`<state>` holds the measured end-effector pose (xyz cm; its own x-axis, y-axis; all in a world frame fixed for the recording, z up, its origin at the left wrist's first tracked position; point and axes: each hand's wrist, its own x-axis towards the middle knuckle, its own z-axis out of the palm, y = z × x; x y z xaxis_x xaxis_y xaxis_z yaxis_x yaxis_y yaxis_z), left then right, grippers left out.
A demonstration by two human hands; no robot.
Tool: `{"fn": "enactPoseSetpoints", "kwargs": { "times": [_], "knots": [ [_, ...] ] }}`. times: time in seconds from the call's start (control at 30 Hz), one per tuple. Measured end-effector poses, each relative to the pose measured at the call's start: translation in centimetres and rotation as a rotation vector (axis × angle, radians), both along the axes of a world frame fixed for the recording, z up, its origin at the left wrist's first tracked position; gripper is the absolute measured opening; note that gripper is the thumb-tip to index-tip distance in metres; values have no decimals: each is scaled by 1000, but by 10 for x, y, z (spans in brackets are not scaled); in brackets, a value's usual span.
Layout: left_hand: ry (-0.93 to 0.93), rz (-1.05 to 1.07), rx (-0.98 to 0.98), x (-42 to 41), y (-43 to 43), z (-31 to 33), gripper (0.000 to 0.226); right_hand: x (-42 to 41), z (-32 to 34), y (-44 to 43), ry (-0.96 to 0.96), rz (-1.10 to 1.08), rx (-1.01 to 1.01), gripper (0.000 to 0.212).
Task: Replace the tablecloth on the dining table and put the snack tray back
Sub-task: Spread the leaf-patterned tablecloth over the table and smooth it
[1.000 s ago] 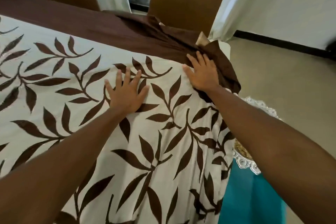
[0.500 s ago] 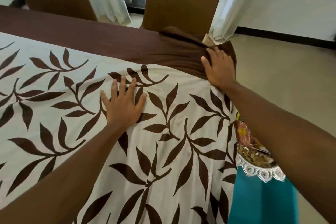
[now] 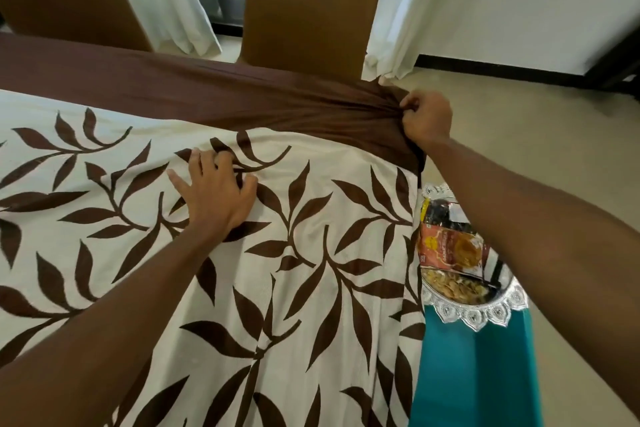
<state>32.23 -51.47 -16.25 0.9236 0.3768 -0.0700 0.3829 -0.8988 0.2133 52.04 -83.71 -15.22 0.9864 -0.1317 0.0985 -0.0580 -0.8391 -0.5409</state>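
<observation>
In the head view, the bench is hidden entirely under the tablecloth (image 3: 311, 253), so its surface and edges cannot be seen. The cloth is cream with brown leaf sprays and a plain brown border along the far side. It is cut off at the left and bottom of the frame, and on the right it hangs down over the bench's side.

The border's far right corner is gathered into tight folds and clenched in the right hand (image 3: 427, 118). The fingertips are buried in the fabric, and only the knuckles and thumb are shown. The left hand (image 3: 214, 198) is laid palm-down on the printed part. Its thumb is spread and its fingers are bent at the knuckles, pressing on the cloth with nothing enclosed. Both forearms are cut off by the lower edge.

The snack tray (image 3: 478, 317), silver with a scalloped rim, is set off the bench on a teal surface (image 3: 478, 378) just beside the hanging cloth. What that surface belongs to cannot be told. The tray's right part is covered by the right forearm, and its left rim is lost behind the cloth's edge. On it an orange snack packet (image 3: 450, 250) and some loose pale snacks are made out. The packet's print is too small to read.

Beyond the bench two brown chairs (image 3: 311, 10) are drawn up, the left one cropped. White curtains (image 3: 415, 10) are hung behind them across a dark window.
</observation>
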Motion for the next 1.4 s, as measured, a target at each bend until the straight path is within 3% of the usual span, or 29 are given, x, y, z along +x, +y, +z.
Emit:
{"fn": "enactPoseSetpoints", "kwargs": {
  "times": [0.13,0.3,0.37,0.43,0.5,0.6,0.67,0.73,0.8,0.87,1.03,1.1,1.23,1.3,1.4],
  "knots": [
    [115,-114,2,9,-5,-5,61,6,25,0,-185,-71,30,34],
    [174,-84,-20,16,-5,-2,61,-6,66,27,-345,-48,147,31],
    [136,-64,-39,20,-7,0,59,-29,78,46,-186,204,177,25],
    [41,-56,-46,23,-12,2,53,-58,79,63,134,576,121,22],
    [-67,-81,-42,28,-17,2,47,-74,63,70,317,726,88,28],
    [-134,-155,-66,38,-25,0,51,-73,37,75,110,531,65,31],
    [-97,-188,-67,46,-28,-4,55,-66,26,77,-15,419,-9,49],
    [-35,-191,-66,50,-31,-12,60,-64,20,82,18,490,-134,67],
    [-36,-178,-50,48,-34,-18,63,-64,15,84,60,640,-205,53],
    [-77,-163,-56,45,-37,-21,64,-54,9,74,13,656,-242,40],
    [-122,-139,-70,42,-36,-20,66,9,25,30,4,82,-385,27],
    [-109,-141,-66,43,-36,-20,66,22,41,33,-25,33,-395,27],
    [-108,-125,-60,45,-36,-19,64,14,42,88,-151,441,-332,32],
    [-116,-121,-65,44,-36,-19,63,5,25,119,35,656,-318,42],
    [-146,-120,-76,41,-36,-19,61,7,-2,141,201,665,-365,57]
  ]
}}
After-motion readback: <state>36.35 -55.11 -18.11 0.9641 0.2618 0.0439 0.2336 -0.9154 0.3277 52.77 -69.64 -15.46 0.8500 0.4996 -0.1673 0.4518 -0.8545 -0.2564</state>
